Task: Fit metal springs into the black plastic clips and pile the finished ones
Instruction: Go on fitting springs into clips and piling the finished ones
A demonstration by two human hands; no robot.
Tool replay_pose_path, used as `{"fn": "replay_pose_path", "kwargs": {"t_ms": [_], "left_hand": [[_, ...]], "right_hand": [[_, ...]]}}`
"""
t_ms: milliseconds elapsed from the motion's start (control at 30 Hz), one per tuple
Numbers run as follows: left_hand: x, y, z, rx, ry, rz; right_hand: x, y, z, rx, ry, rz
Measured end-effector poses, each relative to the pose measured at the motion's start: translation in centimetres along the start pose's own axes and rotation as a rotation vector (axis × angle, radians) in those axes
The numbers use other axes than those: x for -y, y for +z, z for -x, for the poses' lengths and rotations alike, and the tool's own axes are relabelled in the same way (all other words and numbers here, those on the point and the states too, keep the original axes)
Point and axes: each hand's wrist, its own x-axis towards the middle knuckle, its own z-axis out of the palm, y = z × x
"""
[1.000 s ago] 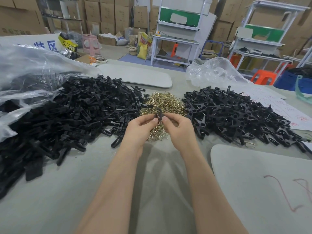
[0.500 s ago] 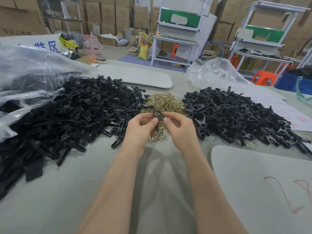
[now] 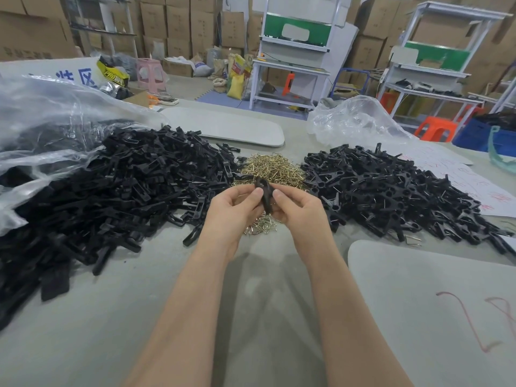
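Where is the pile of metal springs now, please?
In the head view the spring pile lies mid-table, between the left clip heap and the right clip heap, partly behind the left hand and right hand.

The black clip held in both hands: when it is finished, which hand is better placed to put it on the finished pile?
Probably the right hand. It pinches the clip and is next to the right pile, where clips show metal springs. The left hand would have to cross over.

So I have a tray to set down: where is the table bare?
Bare table on the near side of the left clip pile, and the grey board at near right. Crowded mid-table: that pile, springs, right clip pile.
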Motion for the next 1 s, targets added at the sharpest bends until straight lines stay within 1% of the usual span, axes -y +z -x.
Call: {"fn": "replay_pose_path", "kwargs": {"t_ms": [100,167,233,267,300,333,367,400,433,467,500,533,567,667,767,833,900,1000], "left_hand": [[-0.2,-0.1,0.1,0.071,0.006,-0.057],[-0.2,-0.4,0.0,0.135,-0.044,-0.061],[-0.2,-0.6,-0.1,0.153,-0.078,-0.01],[-0.3,-0.6,-0.2,0.122,-0.079,0.034],[-0.4,-0.6,-0.3,0.069,-0.078,0.101],[-0.6,-0.7,-0.3,0.003,-0.086,0.192],[-0.9,-0.9,-0.4,-0.061,-0.103,0.307],[-1.1,-1.1,-0.6,-0.115,-0.123,0.423],[-1.3,-1.3,-0.7,-0.153,-0.139,0.521],[-1.4,-1.5,-0.8,-0.177,-0.15,0.583],[-1.5,-1.5,-0.9,-0.192,-0.159,0.613],[-1.6,-1.5,-0.9,-0.2,-0.167,0.625],[-1.6,-1.5,-0.8,-0.201,-0.178,0.629],[-1.4,-1.4,-0.7,-0.186,-0.204,0.588],[-1.1,-1.5,-0.7,-0.191,-0.244,0.47],[-1.0,-1.6,-0.7,-0.193,-0.265,0.46],[-0.9,-1.5,-0.6,-0.186,-0.272,0.494],[-1.1,-1.2,-0.4,-0.16,-0.267,0.559]], "right_hand": [[0.3,-0.2,0.0,0.09,0.116,-0.184],[0.5,-0.2,0.0,0.124,0.186,-0.286],[0.4,-0.1,-0.1,0.105,0.234,-0.352],[0.2,0.0,-0.2,0.071,0.244,-0.363],[-0.2,0.0,-0.3,0.02,0.214,-0.297],[-0.6,0.0,-0.4,-0.034,0.149,-0.11],[-1.1,-0.1,-0.5,-0.071,0.068,0.187],[-1.7,0.0,-0.5,-0.066,-0.001,0.501],[-2.3,0.2,-0.4,-0.016,-0.019,0.75],[-2.8,0.7,-0.3,0.048,0.0,0.921],[-3.5,1.2,-0.3,0.093,0.018,1.026],[-4.0,1.8,-0.2,0.105,0.014,1.08],[-4.3,2.2,-0.2,0.087,-0.017,1.097],[-4.5,2.3,-0.3,0.008,-0.109,1.048],[-4.4,1.6,-0.5,-0.034,-0.144,1.017],[-4.2,1.2,-0.6,-0.061,-0.149,0.962],[-4.0,0.7,-0.7,-0.11,-0.12,0.852],[-3.8,0.0,-0.9,-0.143,0.013,0.658]]}}
